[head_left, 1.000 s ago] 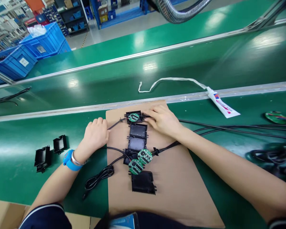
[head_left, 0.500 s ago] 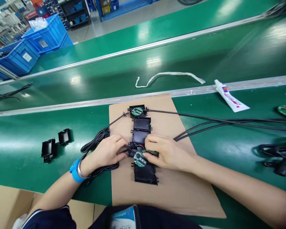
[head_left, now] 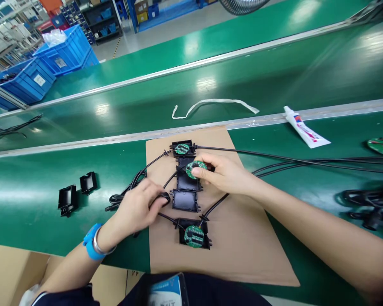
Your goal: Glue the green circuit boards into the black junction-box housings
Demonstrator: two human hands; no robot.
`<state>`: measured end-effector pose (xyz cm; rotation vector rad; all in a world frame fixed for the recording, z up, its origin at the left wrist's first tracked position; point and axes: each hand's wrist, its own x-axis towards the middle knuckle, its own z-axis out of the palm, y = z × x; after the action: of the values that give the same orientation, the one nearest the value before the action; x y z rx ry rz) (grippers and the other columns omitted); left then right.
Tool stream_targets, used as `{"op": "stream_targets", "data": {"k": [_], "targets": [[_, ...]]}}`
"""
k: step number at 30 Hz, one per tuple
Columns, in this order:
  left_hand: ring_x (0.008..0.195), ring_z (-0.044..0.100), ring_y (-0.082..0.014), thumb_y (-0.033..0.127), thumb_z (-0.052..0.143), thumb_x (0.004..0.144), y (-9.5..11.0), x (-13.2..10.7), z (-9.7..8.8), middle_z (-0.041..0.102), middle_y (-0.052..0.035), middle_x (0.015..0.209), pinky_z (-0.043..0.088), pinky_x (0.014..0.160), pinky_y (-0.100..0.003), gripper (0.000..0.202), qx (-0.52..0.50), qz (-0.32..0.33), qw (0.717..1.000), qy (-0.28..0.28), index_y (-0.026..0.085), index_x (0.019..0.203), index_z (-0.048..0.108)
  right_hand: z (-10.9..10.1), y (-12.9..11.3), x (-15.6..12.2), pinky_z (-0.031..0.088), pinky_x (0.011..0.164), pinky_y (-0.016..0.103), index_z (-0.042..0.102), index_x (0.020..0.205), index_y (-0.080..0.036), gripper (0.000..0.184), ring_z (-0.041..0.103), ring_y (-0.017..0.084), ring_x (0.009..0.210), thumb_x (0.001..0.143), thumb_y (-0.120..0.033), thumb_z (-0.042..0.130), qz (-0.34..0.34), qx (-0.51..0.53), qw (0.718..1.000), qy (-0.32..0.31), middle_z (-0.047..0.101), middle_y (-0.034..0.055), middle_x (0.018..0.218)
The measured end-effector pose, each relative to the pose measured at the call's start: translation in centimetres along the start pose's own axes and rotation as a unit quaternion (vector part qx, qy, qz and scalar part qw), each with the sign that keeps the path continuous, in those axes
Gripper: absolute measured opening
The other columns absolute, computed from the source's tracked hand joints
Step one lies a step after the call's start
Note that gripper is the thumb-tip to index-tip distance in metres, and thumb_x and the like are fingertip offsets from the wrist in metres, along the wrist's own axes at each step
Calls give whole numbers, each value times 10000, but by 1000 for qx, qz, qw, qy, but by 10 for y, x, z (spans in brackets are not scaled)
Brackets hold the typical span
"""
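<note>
Between the thumb and fingers of my right hand [head_left: 225, 173] is a round green circuit board [head_left: 196, 169], held above the middle of a column of black plastic boxes. My left hand [head_left: 139, 205] is closed on a bundled black cable [head_left: 164, 196] at the left edge of the cardboard sheet [head_left: 242, 250]. Nearest to me, an open black box [head_left: 207, 242] has another round circuit board [head_left: 194, 236] lying in it, with cables leaving both sides. The farthest box [head_left: 187, 143] also carries a circuit board [head_left: 181, 148]. An open black box [head_left: 185, 199] between them shows a bare inside.
Two small black boxes [head_left: 67, 199] stand on the green bench at left. Black cables [head_left: 293, 162] run off to the right, near a white tube [head_left: 308, 129] and a dark cable bundle [head_left: 367, 204]. A white strip [head_left: 220, 101] lies on the belt beyond.
My right hand has moved away from me, now with a circuit board over the middle boxes. A board now lies in the nearest box. My left hand has shifted left, and the white strip too.
</note>
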<state>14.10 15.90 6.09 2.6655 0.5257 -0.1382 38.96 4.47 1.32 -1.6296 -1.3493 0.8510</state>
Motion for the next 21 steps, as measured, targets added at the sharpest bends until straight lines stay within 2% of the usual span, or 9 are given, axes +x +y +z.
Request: {"op": "stream_targets", "data": {"k": [1, 2, 5, 7, 10, 12, 16, 18, 21], "targets": [[979, 660, -250, 364, 546, 962, -1, 6, 4, 666, -98, 1081, 526, 805, -359, 258, 41, -45, 998, 25, 186, 1142, 601, -1, 3, 5, 410, 614, 272, 552, 835, -206, 362, 549, 139, 647, 907, -560, 552, -1, -9, 1000, 9, 584, -7, 695], [975, 657, -271, 371, 595, 931, -3, 11, 6, 668, -105, 1068, 518, 782, -369, 276, 76, -72, 994, 22, 176, 1125, 591, -2, 7, 10, 407, 610, 272, 553, 841, -208, 368, 544, 140, 656, 901, -571, 551, 2, -13, 1000, 18, 580, -6, 706], [876, 663, -261, 331, 624, 888, -6, 22, 7, 680, -58, 917, 475, 694, -342, 161, 115, -92, 988, -33, 201, 972, 581, -9, 19, 17, 406, 578, 271, 563, 930, -211, 418, 541, 141, 667, 857, -623, 575, 32, -1, 999, 24, 607, 13, 795], [795, 655, -225, 305, 570, 908, -9, 24, 3, 670, -24, 841, 433, 645, -313, 90, 112, -120, 986, -6, 218, 922, 551, -17, 26, 14, 404, 540, 270, 550, 1017, -209, 447, 541, 132, 637, 837, -616, 591, 58, 27, 998, 13, 632, 34, 880], [779, 643, -205, 329, 515, 936, -14, 23, 0, 661, -14, 829, 394, 616, -297, 104, 123, -151, 979, 56, 225, 938, 520, -27, 35, 3, 381, 516, 265, 535, 967, -210, 332, 507, 120, 569, 840, -510, 597, 64, 0, 998, 22, 611, 5, 769], [823, 644, -209, 331, 488, 949, -16, 24, 2, 664, -25, 859, 394, 626, -298, 111, 142, -147, 977, 68, 224, 944, 519, -29, 40, -4, 401, 555, 277, 550, 892, -212, 231, 521, 136, 593, 837, -430, 605, 23, -75, 996, 44, 594, -3, 702], [851, 648, -218, 311, 466, 949, -17, 28, 7, 668, -49, 912, 400, 629, -308, 96, 171, -163, 967, 95, 223, 951, 504, -23, 47, -7, 493, 720, 339, 612, 860, -214, 112, 622, 192, 776, 848, -325, 598, -82, -151, 983, 60, 685, 54, 876], [820, 648, -217, 299, 467, 934, -17, 29, 8, 666, -47, 918, 388, 610, -309, 77, 165, -183, 962, 115, 227, 958, 484, -19, 48, -6, 514, 791, 368, 645, 898, -221, 107, 650, 213, 850, 875, -301, 579, -114, -158, 979, 61, 710, 62, 924], [753, 640, -208, 299, 476, 909, -19, 28, 6, 660, -26, 865, 371, 595, -304, 84, 133, -209, 960, 130, 236, 961, 455, -14, 47, -4, 526, 866, 398, 689, 981, -220, 178, 669, 227, 931, 927, -310, 545, -136, -160, 973, 96, 728, 77, 994]]}}
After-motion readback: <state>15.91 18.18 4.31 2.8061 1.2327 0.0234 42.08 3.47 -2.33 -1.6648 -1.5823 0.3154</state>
